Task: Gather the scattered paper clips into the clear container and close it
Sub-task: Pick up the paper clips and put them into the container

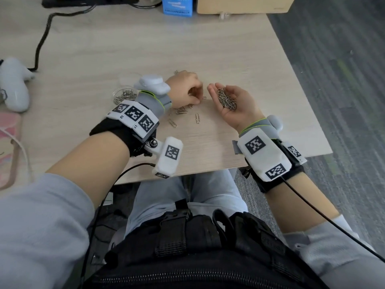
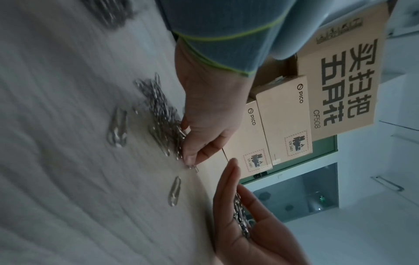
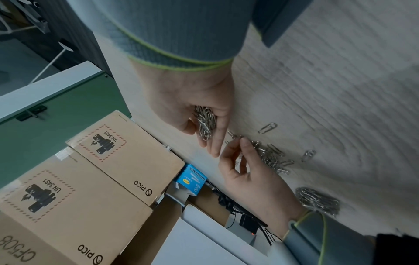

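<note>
My right hand (image 1: 220, 90) lies palm up over the table and carries a heap of silver paper clips (image 1: 227, 99) in its cupped palm (image 3: 172, 100). Just to its left, my left hand (image 1: 198, 96) is palm down with curled fingers and pinches one paper clip (image 2: 194, 167) at the table surface. More loose paper clips (image 1: 180, 110) lie under and beside that hand, with single ones (image 1: 197, 118) nearer me. The clear round container (image 1: 124, 94) stands open left of my left wrist, partly hidden by the wrist device, with clips inside (image 3: 317, 200).
A white controller (image 1: 14, 86) and a black cable (image 1: 41, 42) lie at the table's left. A blue box (image 1: 177, 6) and cardboard boxes (image 1: 243, 4) stand at the far edge. The table's right edge (image 1: 302, 94) runs close beside my right hand.
</note>
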Action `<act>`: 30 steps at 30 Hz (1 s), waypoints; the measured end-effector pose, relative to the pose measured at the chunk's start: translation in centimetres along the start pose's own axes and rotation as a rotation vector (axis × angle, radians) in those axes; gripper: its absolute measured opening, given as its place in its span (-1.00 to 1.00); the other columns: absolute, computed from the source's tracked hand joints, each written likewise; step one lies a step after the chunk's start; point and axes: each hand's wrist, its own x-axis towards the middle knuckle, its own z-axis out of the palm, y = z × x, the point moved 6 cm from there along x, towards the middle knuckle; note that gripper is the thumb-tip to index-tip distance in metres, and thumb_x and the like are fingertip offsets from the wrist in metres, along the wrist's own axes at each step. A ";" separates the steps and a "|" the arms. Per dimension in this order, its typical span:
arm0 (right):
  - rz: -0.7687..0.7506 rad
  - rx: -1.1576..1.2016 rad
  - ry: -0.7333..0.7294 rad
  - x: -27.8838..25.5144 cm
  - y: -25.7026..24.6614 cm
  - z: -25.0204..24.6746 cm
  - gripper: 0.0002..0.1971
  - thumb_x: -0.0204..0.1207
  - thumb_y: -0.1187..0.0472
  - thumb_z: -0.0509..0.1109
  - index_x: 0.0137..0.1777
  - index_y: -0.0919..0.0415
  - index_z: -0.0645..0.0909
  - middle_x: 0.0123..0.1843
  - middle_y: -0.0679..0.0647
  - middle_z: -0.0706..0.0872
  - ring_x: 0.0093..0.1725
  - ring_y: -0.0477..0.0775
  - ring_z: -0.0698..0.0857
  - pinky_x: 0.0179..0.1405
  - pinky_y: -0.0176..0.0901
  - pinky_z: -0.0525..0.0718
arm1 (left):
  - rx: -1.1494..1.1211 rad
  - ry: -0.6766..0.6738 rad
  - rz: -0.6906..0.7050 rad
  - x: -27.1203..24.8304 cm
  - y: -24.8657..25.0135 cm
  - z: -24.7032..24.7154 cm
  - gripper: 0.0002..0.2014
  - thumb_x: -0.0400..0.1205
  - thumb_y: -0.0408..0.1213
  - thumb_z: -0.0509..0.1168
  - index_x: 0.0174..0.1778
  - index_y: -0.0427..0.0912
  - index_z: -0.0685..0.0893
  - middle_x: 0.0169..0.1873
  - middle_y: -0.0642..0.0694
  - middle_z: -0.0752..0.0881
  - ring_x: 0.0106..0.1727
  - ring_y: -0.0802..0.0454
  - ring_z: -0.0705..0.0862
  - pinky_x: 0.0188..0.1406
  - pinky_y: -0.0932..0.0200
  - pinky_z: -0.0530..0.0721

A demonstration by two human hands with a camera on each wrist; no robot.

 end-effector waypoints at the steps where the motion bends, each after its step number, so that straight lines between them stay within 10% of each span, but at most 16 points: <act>1: 0.007 -0.002 -0.002 0.0 0.3 0.2 -0.72 0.66 0.39 0.07 -0.14 0.53 0.54 -0.40 0.40 0.74 -0.38 0.30 0.79 -0.19 -0.05 0.76 | 0.007 0.006 0.005 -0.4 -0.4 -0.1 -0.88 0.47 -0.31 0.40 -0.12 -0.23 0.73 -0.02 -0.28 0.65 0.07 -0.21 0.58 0.10 0.04 0.46; 6: 0.017 -0.019 0.000 0.0 1.3 0.8 -0.74 0.65 0.39 0.08 -0.12 0.54 0.55 -0.38 0.39 0.75 -0.22 0.29 0.74 -0.18 -0.02 0.77 | -0.057 0.046 -0.020 -2.0 -2.0 -1.2 -0.57 0.35 -0.01 0.37 0.06 -0.17 0.71 0.05 -0.28 0.67 0.13 -0.23 0.59 0.14 0.02 0.50; 9: 0.021 -0.017 0.006 -0.1 1.6 0.9 -0.74 0.65 0.39 0.09 -0.12 0.55 0.55 -0.38 0.40 0.75 -0.31 0.31 0.77 -0.17 -0.01 0.77 | -0.062 0.059 -0.069 -2.6 -2.9 -1.4 0.07 0.04 0.32 0.43 0.49 -0.06 0.36 0.44 -0.25 0.41 0.47 -0.20 0.35 0.47 -0.05 0.35; 12: 0.016 -0.019 0.009 -0.2 1.6 0.9 -0.74 0.65 0.39 0.09 -0.11 0.55 0.55 -0.37 0.40 0.75 -0.34 0.31 0.78 -0.17 -0.02 0.77 | 0.086 -0.092 -0.183 -3.2 -3.1 -0.7 0.29 0.01 0.19 0.62 0.60 -0.06 0.07 0.58 -0.24 0.12 0.62 -0.19 0.03 0.61 -0.13 0.16; 22: 0.021 -0.016 0.019 -0.4 1.6 0.8 -0.74 0.65 0.39 0.09 -0.11 0.55 0.55 -0.38 0.41 0.75 -0.14 0.30 0.71 -0.16 -0.01 0.76 | 0.116 -0.028 -0.211 -3.1 -3.5 -1.4 -0.22 0.12 0.01 0.64 0.23 -0.09 0.51 0.25 -0.23 0.44 0.29 -0.21 0.39 0.15 0.02 0.43; 30: 0.012 -0.014 0.021 -0.3 1.5 0.7 -0.74 0.64 0.39 0.09 -0.13 0.54 0.55 -0.40 0.38 0.75 -0.39 0.29 0.79 -0.16 -0.01 0.77 | 0.037 -0.010 -0.148 -2.1 -3.3 -1.4 -0.71 0.31 -0.18 0.57 -0.14 -0.16 0.69 -0.32 0.08 0.54 -0.12 -0.05 0.57 -0.07 0.08 0.54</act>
